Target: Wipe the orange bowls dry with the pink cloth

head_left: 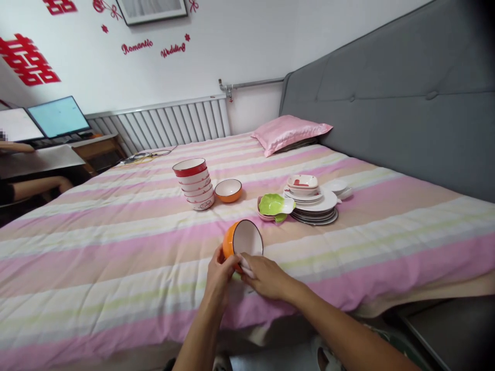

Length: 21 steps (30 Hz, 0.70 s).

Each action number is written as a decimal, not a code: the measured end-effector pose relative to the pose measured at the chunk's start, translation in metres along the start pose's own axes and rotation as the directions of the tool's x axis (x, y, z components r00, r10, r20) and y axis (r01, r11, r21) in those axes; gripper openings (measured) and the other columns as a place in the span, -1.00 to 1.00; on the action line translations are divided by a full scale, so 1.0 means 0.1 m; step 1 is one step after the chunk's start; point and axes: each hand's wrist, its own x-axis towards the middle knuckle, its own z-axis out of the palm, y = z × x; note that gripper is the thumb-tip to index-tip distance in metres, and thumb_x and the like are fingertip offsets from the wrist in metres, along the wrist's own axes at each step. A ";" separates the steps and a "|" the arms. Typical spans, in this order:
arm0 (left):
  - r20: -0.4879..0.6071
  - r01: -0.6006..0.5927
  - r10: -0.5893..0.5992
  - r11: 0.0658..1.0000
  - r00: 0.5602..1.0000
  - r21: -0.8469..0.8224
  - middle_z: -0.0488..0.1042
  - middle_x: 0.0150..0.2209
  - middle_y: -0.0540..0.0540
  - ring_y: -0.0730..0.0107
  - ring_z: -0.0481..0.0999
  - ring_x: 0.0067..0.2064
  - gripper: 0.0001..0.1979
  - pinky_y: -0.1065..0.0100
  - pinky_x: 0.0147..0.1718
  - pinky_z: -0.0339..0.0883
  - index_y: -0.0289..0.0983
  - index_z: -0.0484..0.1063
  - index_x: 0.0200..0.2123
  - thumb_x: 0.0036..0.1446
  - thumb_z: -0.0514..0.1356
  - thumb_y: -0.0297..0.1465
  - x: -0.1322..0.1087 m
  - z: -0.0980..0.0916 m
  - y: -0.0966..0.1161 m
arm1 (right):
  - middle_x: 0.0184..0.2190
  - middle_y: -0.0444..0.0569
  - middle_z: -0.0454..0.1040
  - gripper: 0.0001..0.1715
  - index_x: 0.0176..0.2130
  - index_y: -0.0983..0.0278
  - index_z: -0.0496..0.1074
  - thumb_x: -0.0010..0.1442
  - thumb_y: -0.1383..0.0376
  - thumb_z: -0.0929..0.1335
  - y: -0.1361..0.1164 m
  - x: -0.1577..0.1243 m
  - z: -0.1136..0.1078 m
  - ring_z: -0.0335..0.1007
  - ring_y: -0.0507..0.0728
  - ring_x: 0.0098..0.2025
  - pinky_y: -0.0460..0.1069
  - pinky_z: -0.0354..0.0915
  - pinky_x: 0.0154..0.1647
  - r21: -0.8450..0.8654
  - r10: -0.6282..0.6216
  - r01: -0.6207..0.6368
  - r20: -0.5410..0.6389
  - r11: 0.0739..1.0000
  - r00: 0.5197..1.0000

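Near the front edge of the bed, my left hand (222, 268) is closed on an orange bowl (229, 241) with a white inside and a dark rim. The bowl is tilted on its side, its mouth turned toward the right. My right hand (266, 275) is closed at the bowl's lower rim, pressing a pale, folded piece that looks like a cloth (246, 267) against it. Part of that cloth is hidden by my fingers. Beyond my hands, a second orange bowl (229, 197) sits upright beside a stack of white-and-red bowls (195, 186).
Right of centre lie a stack of plates (327, 202), small red-patterned dishes (302, 182) and green leaf-shaped dishes (273, 204). A pink pillow (290, 133) rests by the grey headboard (386, 93). Cables (149, 154) lie at the far left. Another person's leg (40, 187) shows by the desk.
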 end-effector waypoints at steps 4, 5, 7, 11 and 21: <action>-0.018 0.004 -0.003 0.999 1.000 0.032 0.49 -0.37 -0.01 0.44 0.42 -0.41 -0.53 0.45 -0.41 0.31 -0.32 0.47 -0.16 -0.28 0.25 -0.44 0.01 0.03 0.01 | -0.18 0.16 0.54 -0.69 -0.07 0.28 0.36 0.16 0.36 0.26 -0.01 -0.01 0.02 0.47 0.30 -0.14 0.10 0.30 -0.17 -0.082 0.062 -0.066 -0.055 0.994 0.997; -0.027 0.008 -0.007 0.999 1.000 0.031 0.49 -0.38 0.00 0.44 0.42 -0.42 -0.52 0.45 -0.42 0.31 -0.32 0.46 -0.16 -0.28 0.25 -0.44 0.01 0.04 0.02 | -0.17 0.16 0.54 -0.67 -0.05 0.28 0.35 0.15 0.36 0.27 -0.01 0.00 0.02 0.47 0.30 -0.13 0.11 0.30 -0.16 -0.094 0.064 -0.070 -0.059 0.993 0.996; -0.041 0.011 -0.010 1.000 0.999 0.025 0.49 -0.38 0.00 0.44 0.42 -0.43 -0.53 0.47 -0.44 0.29 -0.31 0.46 -0.16 -0.28 0.26 -0.43 0.02 0.04 0.02 | -0.07 0.15 0.51 -0.55 0.06 0.26 0.29 0.15 0.34 0.29 -0.01 0.01 0.01 0.45 0.30 -0.06 0.13 0.30 -0.09 -0.073 0.045 -0.049 -0.060 0.996 0.997; -0.027 0.030 -0.030 0.999 0.999 0.027 0.48 -0.39 -0.01 0.45 0.42 -0.44 -0.56 0.48 -0.48 0.27 -0.31 0.45 -0.19 -0.26 0.27 -0.40 0.04 0.02 0.02 | 0.21 0.08 0.30 -0.16 0.26 0.17 0.02 0.06 0.40 0.36 -0.01 0.00 -0.02 0.27 0.24 0.20 0.13 0.22 0.15 0.265 -0.021 0.052 -0.116 0.963 0.993; -0.018 0.023 -0.022 1.000 1.000 0.012 0.43 -0.45 0.02 0.45 0.40 -0.44 -0.64 0.47 -0.45 0.25 -0.31 0.46 -0.27 -0.26 0.26 -0.40 0.00 0.05 0.03 | 0.12 0.09 0.39 -0.35 0.16 0.26 0.23 0.08 0.38 0.36 0.00 -0.07 -0.06 0.34 0.23 0.12 0.15 0.22 0.15 0.296 -0.145 0.160 -0.073 0.942 0.987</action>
